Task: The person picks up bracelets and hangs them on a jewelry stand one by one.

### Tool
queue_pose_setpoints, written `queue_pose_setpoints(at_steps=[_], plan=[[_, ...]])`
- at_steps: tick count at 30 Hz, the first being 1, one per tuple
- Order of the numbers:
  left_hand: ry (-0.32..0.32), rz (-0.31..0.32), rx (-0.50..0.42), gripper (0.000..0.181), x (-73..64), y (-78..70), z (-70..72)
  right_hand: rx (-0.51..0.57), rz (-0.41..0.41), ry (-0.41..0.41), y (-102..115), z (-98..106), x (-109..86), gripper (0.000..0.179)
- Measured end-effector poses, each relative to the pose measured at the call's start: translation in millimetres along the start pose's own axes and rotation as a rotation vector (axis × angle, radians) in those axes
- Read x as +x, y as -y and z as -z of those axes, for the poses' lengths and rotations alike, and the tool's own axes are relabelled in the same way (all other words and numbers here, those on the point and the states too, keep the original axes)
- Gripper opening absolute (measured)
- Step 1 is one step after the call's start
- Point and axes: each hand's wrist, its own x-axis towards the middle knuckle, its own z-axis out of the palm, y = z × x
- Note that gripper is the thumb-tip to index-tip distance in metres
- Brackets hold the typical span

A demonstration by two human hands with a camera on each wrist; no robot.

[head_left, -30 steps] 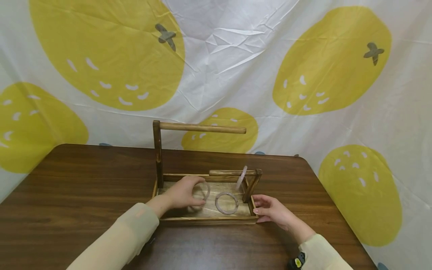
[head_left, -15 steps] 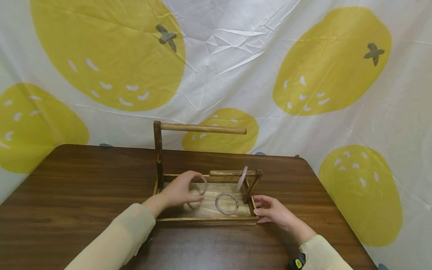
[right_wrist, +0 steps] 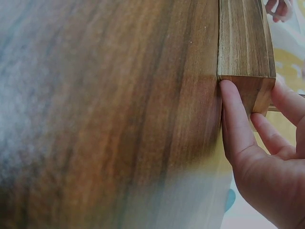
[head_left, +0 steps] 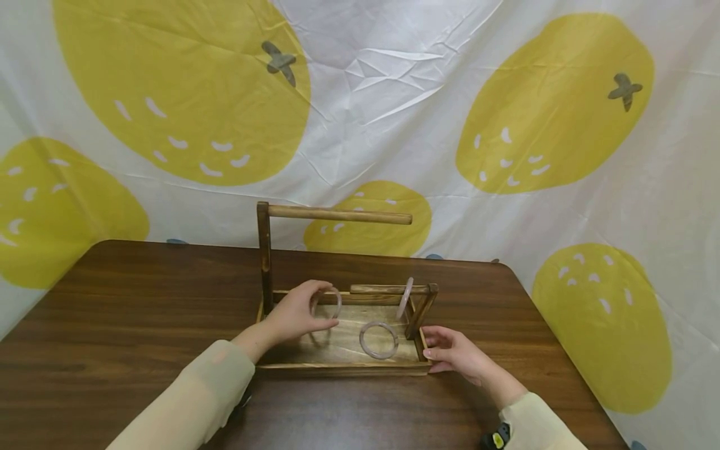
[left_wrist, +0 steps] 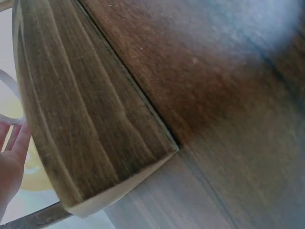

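My left hand (head_left: 292, 315) pinches a pale, translucent bangle (head_left: 340, 304) between thumb and fingers, holding it upright over the left half of a wooden tray stand (head_left: 343, 370). A second bangle (head_left: 378, 357) lies flat on the tray floor, right of centre. From the stand's short lower bar (head_left: 365, 289) hangs a third bangle (head_left: 405, 300). At the tray's right end, my right hand (head_left: 458, 356) grips the end wall; its fingers (right_wrist: 236, 109) touch the wood in the right wrist view. The left wrist view catches part of the held bangle (left_wrist: 14, 121) at its left edge.
A taller post (head_left: 264, 256) at the tray's left end bears a long upper bar (head_left: 340, 215) that reaches right. Beneath is a dark brown wooden table (head_left: 140, 312). Behind it hangs a white cloth (head_left: 388, 125) printed with yellow fruit.
My left hand has lifted the bangle slightly and drawn it back to the left. The right hand, the lying bangle and the hanging one have stayed in place.
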Motion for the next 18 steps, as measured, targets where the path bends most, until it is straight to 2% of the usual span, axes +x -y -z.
queue_pose_setpoints(at_steps=[11, 18], plan=[[-0.018, 0.054, -0.063, 0.068, 0.0, -4.3, 6.0, -0.001, -0.010, 0.000, -0.5, 0.9, 0.1, 0.068], [-0.030, 0.046, -0.107, 0.068, -0.3, -6.8, 8.8, 0.002, -0.007, -0.001, -0.2, 0.1, 0.2, 0.066]])
